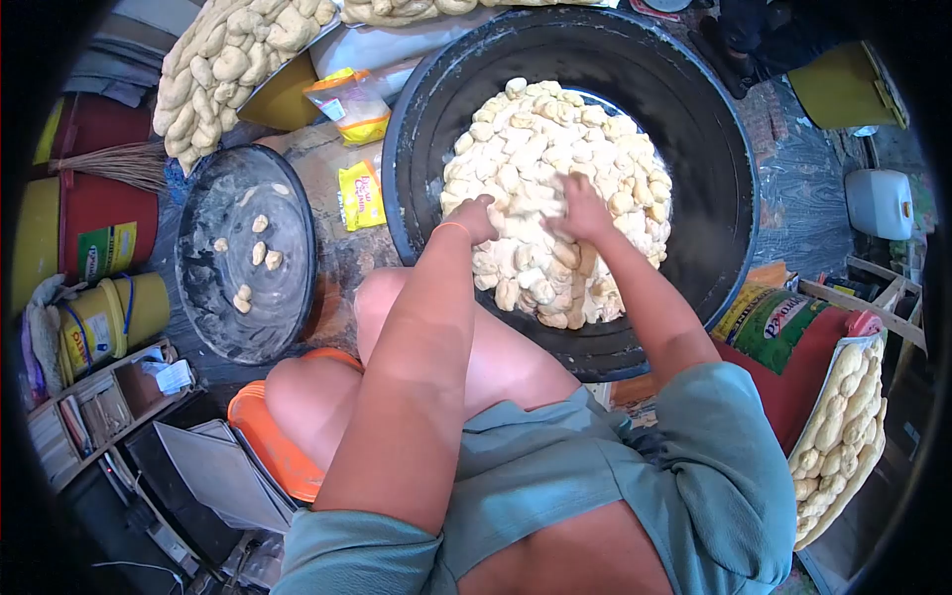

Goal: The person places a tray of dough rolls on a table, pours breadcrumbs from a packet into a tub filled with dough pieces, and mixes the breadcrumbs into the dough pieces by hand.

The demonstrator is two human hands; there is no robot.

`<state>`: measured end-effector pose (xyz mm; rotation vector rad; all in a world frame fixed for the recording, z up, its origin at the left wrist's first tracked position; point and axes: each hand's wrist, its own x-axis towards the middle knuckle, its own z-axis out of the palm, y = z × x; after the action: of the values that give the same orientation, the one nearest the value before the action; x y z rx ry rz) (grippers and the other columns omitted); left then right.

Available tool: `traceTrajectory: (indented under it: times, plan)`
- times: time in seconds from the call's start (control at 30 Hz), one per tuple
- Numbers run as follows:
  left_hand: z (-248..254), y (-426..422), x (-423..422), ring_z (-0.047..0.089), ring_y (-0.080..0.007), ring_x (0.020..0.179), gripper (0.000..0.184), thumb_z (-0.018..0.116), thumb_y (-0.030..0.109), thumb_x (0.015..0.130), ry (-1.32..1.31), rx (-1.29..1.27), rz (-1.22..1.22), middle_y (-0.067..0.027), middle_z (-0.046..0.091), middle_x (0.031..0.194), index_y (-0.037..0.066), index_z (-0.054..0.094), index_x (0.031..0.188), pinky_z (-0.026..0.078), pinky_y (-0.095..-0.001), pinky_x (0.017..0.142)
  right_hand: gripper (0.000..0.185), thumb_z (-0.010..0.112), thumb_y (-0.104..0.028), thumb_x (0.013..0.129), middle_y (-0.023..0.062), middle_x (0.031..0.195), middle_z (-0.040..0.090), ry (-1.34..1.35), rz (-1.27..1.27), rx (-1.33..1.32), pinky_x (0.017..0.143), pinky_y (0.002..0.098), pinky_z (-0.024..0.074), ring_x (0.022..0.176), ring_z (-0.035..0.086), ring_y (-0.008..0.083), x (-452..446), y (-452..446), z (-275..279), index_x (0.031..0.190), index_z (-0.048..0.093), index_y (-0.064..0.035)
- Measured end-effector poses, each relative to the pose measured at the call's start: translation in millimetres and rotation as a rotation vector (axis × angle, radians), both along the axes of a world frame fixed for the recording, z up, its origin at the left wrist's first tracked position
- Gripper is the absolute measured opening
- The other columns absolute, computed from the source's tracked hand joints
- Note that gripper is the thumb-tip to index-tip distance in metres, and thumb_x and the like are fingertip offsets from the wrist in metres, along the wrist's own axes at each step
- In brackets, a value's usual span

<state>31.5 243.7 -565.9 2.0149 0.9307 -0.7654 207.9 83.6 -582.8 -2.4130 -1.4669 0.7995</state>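
A large black tub (412, 213) holds a heap of pale, flour-dusted dough pieces (535, 149). Both hands are over the heap, a short distance apart. My left hand (476, 218) touches the pieces on the near left side, its fingers pressed together; whether anything is in them is hidden. My right hand (583, 210) is to its right, with its fingers spread and slightly blurred, against the middle of the heap. Loose flour lies between the hands. On the left, a shallow black basin (223, 288) holds several small dough pieces.
Yellow packets (361, 195) lie between basin and tub. Trays of shaped dough (230, 64) stand at the upper left and lower right (838, 426). An orange seat (288, 451) is beneath me. A person's dark-clothed leg (788, 40) shows at the upper right.
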Motion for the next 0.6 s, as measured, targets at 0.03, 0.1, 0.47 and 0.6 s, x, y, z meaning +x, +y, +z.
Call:
traceTrajectory:
  times: [0.03,0.1,0.47,0.6]
  plan:
    - [0,0,2,0.055,-0.0300,0.114,0.085,0.077,0.023,0.066,-0.032,-0.020,-0.006,-0.0169,0.050,0.130,0.012,0.036,0.140,0.046,-0.0378,0.095,0.069,0.071,-0.046,0.069,0.0125,0.134,0.039,-0.066,-0.059,-0.052,0.102,0.0516,0.0292,0.126,0.036,0.0306,0,8,5,0.128,0.049,-0.0181]
    - [2,-2,-1,0.058,-0.0302,0.107,0.076,0.077,0.025,0.066,-0.089,-0.049,0.033,-0.0170,0.053,0.126,0.010,0.045,0.134,0.049,-0.0372,0.090,0.073,0.072,-0.047,0.069,0.0133,0.142,0.033,-0.168,-0.106,-0.137,0.103,0.0549,0.0266,0.130,0.033,0.0308,-14,24,11,0.130,0.048,-0.0172]
    - [-10,2,5,0.066,-0.0267,0.086,0.043,0.076,0.026,0.064,0.002,-0.107,-0.105,-0.0165,0.068,0.093,-0.002,0.068,0.096,0.050,-0.0345,0.080,0.070,0.072,-0.046,0.068,0.0230,0.112,0.058,0.226,-0.193,0.034,0.089,0.0405,0.0449,0.105,0.057,0.0335,-18,48,-24,0.121,0.051,-0.0058]
    - [-10,4,2,0.066,-0.0266,0.086,0.042,0.075,0.023,0.061,0.038,-0.060,-0.140,-0.0166,0.068,0.094,-0.001,0.068,0.095,0.051,-0.0348,0.078,0.063,0.070,-0.048,0.068,0.0183,0.113,0.055,-0.108,-0.191,-0.028,0.085,0.0407,0.0462,0.099,0.057,0.0362,-49,83,-21,0.115,0.057,-0.0093]
